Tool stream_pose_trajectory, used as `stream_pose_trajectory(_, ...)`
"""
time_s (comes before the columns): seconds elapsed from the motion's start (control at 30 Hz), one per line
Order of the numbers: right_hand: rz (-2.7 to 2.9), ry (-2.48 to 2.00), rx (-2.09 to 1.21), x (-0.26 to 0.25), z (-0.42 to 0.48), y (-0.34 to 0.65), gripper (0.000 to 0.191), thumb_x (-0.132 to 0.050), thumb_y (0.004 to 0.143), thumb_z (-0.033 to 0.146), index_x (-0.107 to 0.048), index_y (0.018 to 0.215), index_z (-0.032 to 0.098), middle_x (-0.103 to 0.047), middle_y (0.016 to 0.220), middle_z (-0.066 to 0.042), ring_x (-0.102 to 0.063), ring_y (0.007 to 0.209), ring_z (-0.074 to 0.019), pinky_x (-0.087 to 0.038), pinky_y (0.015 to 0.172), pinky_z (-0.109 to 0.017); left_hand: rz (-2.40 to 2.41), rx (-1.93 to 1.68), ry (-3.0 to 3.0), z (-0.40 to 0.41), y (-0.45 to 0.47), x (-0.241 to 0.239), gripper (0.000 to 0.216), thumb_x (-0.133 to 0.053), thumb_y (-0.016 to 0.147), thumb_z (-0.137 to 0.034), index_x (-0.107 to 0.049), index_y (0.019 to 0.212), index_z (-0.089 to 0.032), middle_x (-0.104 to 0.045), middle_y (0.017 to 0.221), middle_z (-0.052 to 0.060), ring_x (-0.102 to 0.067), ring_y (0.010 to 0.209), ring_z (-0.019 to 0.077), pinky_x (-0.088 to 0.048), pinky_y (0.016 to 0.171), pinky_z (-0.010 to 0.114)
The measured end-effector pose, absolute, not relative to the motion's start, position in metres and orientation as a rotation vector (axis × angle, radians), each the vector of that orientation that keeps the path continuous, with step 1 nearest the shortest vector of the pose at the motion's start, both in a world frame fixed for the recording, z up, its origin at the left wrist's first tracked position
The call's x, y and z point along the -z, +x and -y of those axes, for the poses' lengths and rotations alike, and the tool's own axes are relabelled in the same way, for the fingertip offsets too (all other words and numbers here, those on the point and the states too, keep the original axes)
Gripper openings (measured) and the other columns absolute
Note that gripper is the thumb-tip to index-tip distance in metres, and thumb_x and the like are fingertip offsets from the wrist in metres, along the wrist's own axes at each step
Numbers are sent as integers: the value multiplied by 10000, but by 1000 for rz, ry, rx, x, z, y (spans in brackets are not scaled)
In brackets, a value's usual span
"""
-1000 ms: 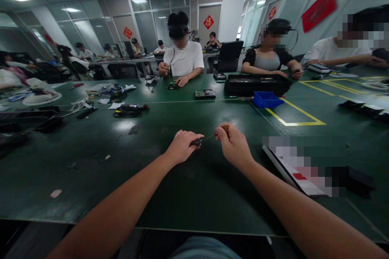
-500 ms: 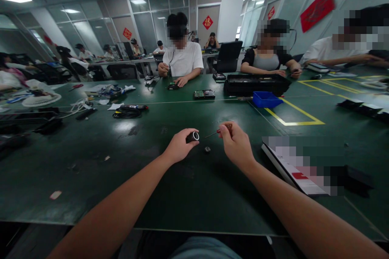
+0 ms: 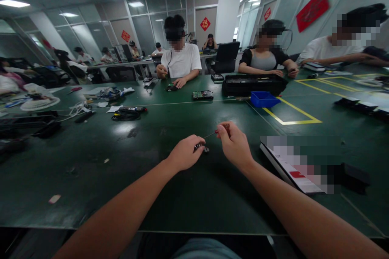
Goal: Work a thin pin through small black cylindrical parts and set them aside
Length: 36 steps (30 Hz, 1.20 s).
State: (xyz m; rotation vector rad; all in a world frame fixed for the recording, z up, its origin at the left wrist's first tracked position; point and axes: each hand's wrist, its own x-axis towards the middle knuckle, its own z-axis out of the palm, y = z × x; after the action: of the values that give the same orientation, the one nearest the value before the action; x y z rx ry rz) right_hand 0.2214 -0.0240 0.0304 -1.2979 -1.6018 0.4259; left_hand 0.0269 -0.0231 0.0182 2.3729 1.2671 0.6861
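My left hand (image 3: 184,153) is curled on the green table (image 3: 170,186), fingers closed round a small black cylindrical piece that is mostly hidden. Its fingertips touch a small dark round part (image 3: 206,149) lying on the table. My right hand (image 3: 234,143) is closed in a pinch on a thin red-handled screwdriver (image 3: 215,132), whose metal shaft points left and down toward the left hand.
A flat device (image 3: 291,168) lies right of my right hand. Farther off are a blue bin (image 3: 263,99), a black tray (image 3: 253,84), a circuit board (image 3: 202,95), coiled black cables (image 3: 126,114) and yellow floor-tape lines (image 3: 291,114). Other people sit along the far side.
The black piece came off the screwdriver tip, was lifted in my left hand, then lowered to the table beside the small round part. My right hand stayed nearly still.
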Motion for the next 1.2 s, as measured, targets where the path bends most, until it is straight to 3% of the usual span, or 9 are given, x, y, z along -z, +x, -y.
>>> stream_pose_trajectory(0.17, 1597, -1284, -430, -29, 23, 221, 242, -445, 982, 401, -597, 930, 220, -699, 797, -46, -659, 744, -213, -448, 698, -330, -1356, -390, 2595, 23, 35, -9, 365, -489, 966, -314, -637, 1293, -248, -637, 1098, 84, -615, 977, 250, -515, 806, 362)
stream_pose_trajectory(0.4, 1610, -1296, -443, -31, 24, 220, 240, -447, 979, 401, -599, 914, 227, -690, 765, -38, -647, 723, -210, -446, 690, -330, -1435, -241, 2654, 25, 41, -12, 299, -482, 965, -332, -699, 1144, -234, -651, 1045, 101, -626, 938, 267, -506, 705, 342)
stream_pose_trajectory(0.57, 1628, -1299, -463, -31, 24, 222, 244, -446, 979, 404, -606, 918, 230, -682, 753, -30, -644, 719, -210, -436, 666, -323, -1391, -540, 2169, 17, 21, -27, 246, -533, 922, -345, -706, 1034, -211, -709, 969, 62, -637, 794, 200, -499, 705, 324)
stream_pose_trajectory(0.7, 1642, -1304, -485, -30, 23, 222, 256, -444, 983, 415, -612, 927, 229, -688, 770, -28, -635, 708, -204, -427, 651, -319, -1293, -766, 1603, 11, -1, -39, 279, -572, 878, -327, -691, 1088, -188, -688, 947, 64, -551, 617, 114, -402, 525, 221)
stream_pose_trajectory(0.83, 1645, -1314, -502, -29, 23, 222, 258, -443, 986, 422, -610, 943, 229, -688, 784, -25, -633, 713, -200, -428, 653, -316, -1112, -1028, 1006, 13, -30, -49, 230, -551, 870, -259, -665, 1043, -160, -596, 847, 43, -523, 587, 100, -294, 430, 180)
stream_pose_trajectory(1.03, 1640, -1310, -528, -29, 23, 222, 245, -448, 981, 411, -609, 940, 231, -687, 781, -24, -645, 742, -204, -442, 666, -317, -1149, -1437, 556, 17, -95, -60, 66, -537, 893, -199, -579, 878, -151, -543, 725, 2, -493, 538, 100, -343, 418, 188)
stream_pose_trajectory(1.2, 1646, -1304, -575, -27, 23, 222, 263, -446, 983, 427, -617, 944, 232, -694, 805, -31, -650, 760, -208, -450, 659, -319, -1306, -1695, 496, 28, -166, -69, 157, -436, 887, -129, -591, 876, -152, -571, 686, -5, -493, 571, 96, -402, 486, 185)
